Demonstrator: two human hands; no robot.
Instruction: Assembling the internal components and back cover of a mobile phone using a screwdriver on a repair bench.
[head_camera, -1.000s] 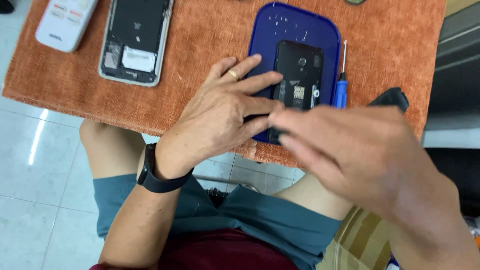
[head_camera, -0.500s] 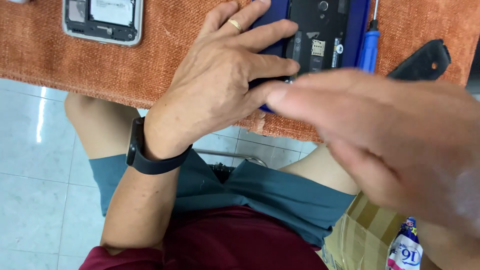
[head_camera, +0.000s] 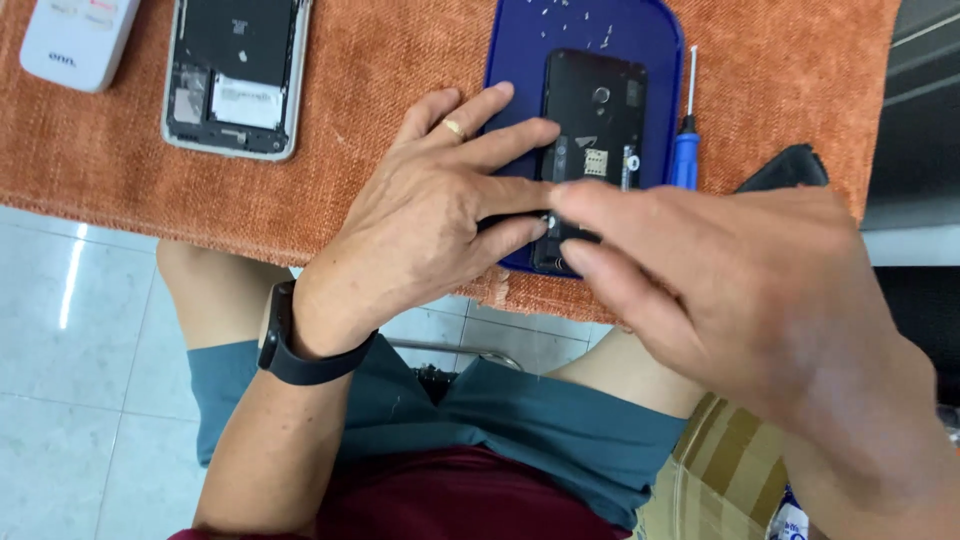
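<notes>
An opened black phone (head_camera: 595, 120) lies back up in a blue tray (head_camera: 520, 60) on the orange cloth. My left hand (head_camera: 440, 210), with a ring and a black wristband, lies flat across the tray's near left. Its fingers press on the phone's lower part and curl round its near edge. My right hand (head_camera: 720, 280) reaches in from the right, with forefinger and thumb closed on the phone's near end, next to my left fingertips. A tiny bright speck shows between the fingertips; what it is cannot be told. The phone's near corner is hidden by both hands.
A blue-handled screwdriver (head_camera: 685, 150) lies just right of the tray, with a black object (head_camera: 790, 165) beyond it. Several tiny screws (head_camera: 580, 20) sit in the tray's far part. A second opened phone (head_camera: 235, 75) and a white device (head_camera: 75, 40) lie at the left. The table edge (head_camera: 300, 250) runs above my lap.
My right hand, blurred and moving before, has come in to the phone's near end. My left hand stays on the phone. The camera view has tilted and shifted.
</notes>
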